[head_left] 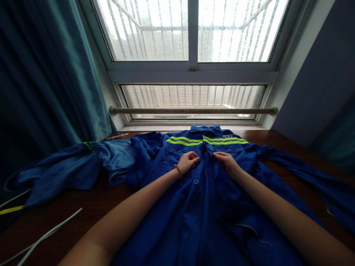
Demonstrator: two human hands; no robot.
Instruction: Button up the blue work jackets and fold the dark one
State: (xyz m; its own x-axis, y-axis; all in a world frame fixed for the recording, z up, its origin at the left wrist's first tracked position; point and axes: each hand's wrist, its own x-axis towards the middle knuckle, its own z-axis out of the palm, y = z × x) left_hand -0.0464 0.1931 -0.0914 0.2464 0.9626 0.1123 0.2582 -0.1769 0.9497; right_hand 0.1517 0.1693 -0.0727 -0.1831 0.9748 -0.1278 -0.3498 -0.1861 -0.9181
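A blue work jacket (172, 199) with yellow-green reflective bands across the chest lies spread in front of me, its collar towards the window. My left hand (188, 161), a beaded bracelet (177, 170) at its wrist, has its fingers closed on the cloth beside the button placket. Just below it a round button (196, 181) shows on the front edge. Across the opening, my right hand (226, 162) pinches the edge of the other front panel under the chest band. The two front edges are apart between my hands, and my fingertips partly hide the cloth they grip.
The jacket lies on a dark brown wooden tabletop (111, 210). More blue cloth (83, 166) lies at the left. White cords (50, 234) cross at the lower left. A metal rail (194, 111) runs before the window, and a teal curtain (55, 74) hangs at the left.
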